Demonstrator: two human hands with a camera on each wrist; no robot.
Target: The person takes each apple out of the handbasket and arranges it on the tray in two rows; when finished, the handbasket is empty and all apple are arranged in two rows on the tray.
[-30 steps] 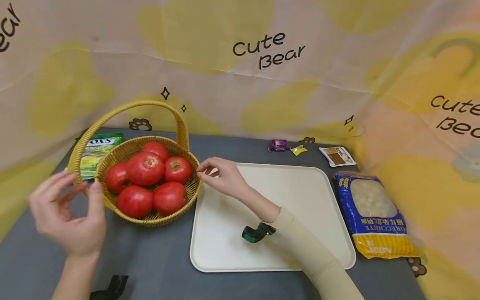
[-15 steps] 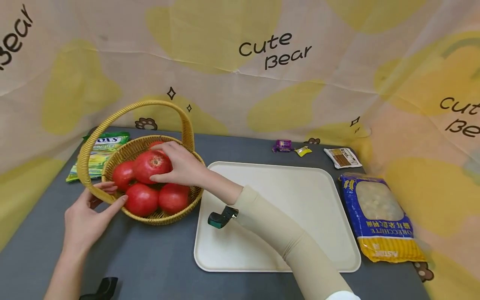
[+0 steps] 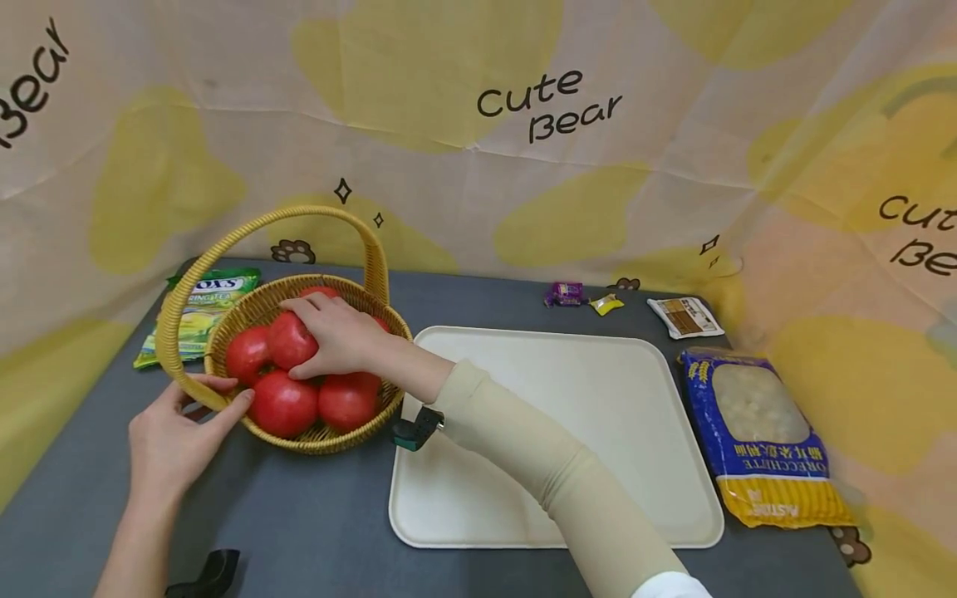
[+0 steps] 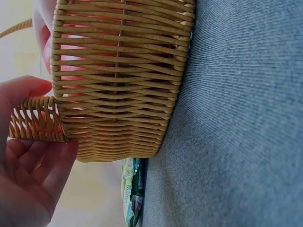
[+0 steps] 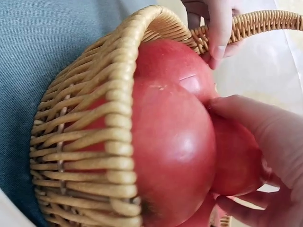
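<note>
Red fruit [image 3: 290,340]: held inside the basket [image 4: 118,85], just left of the palm of the right grip [image 3: 340,332]; other fruits [image 3: 284,404] are crowded below and left of that grip.
Right grip: curled round the red fruit, thumb on the near side, fingers over the far side.
Left grip [image 3: 168,436]: thumb and fingers pinched at the foot of the handle [image 3: 170,320]; the basket is steadied from there, probably.
Skin: smooth and glossy; slipping judged likely if only fingertips are used.
Weight: judged fairly heavy, firm throughout; bruising possible if dropped.
Best hold: to be taken across the widest part, thumb opposed to fingers, palm kept close above.
Tray [image 3: 643,432]: lying right of the right grip, partly crossed by the forearm.
Half a second back: dried crown was seen on the fruit, now out of sight; right grip has been shifted slightly left, left grip kept at the handle.
One second back: no fruit was held.
</note>
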